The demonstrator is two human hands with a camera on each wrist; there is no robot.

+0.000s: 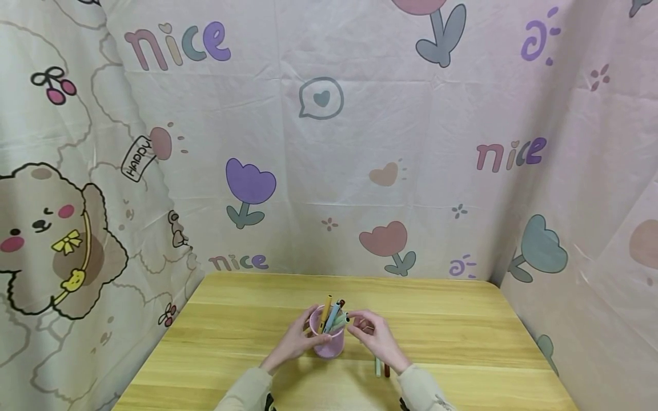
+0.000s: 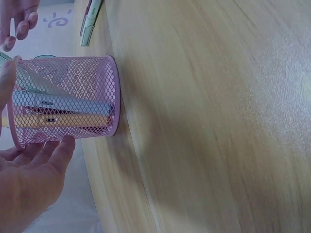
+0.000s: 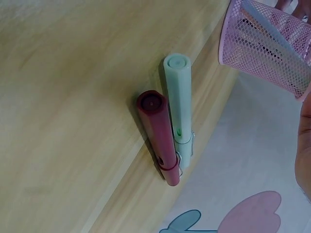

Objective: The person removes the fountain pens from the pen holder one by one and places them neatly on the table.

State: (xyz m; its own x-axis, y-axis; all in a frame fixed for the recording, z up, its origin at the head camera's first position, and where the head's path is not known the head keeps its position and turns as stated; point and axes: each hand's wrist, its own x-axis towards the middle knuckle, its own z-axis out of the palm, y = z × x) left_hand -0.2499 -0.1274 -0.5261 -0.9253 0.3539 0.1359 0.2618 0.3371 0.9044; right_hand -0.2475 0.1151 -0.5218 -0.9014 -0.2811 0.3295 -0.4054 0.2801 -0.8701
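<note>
A pink mesh pen holder [image 1: 329, 347] stands on the wooden table, with my left hand [image 1: 296, 338] gripping it around its near left side. In it lean a yellow pen [image 1: 327, 308], a light blue pen [image 1: 332, 315], a pale green pen [image 1: 339, 323] and a dark-ended pen [image 1: 341, 302]. My right hand [image 1: 375, 335] is at the holder's right rim, thumb and index finger near the green pen's end; the left wrist view shows its fingers [image 2: 22, 26] loosely bent with nothing between them. Another pale green pen [image 3: 179, 97] and a dark red pen [image 3: 158, 131] lie side by side.
The two loose pens lie on the table [image 1: 231, 319] beneath my right wrist, right of the holder. A printed cloth [image 1: 319, 171] hangs behind the table's back edge and along both sides.
</note>
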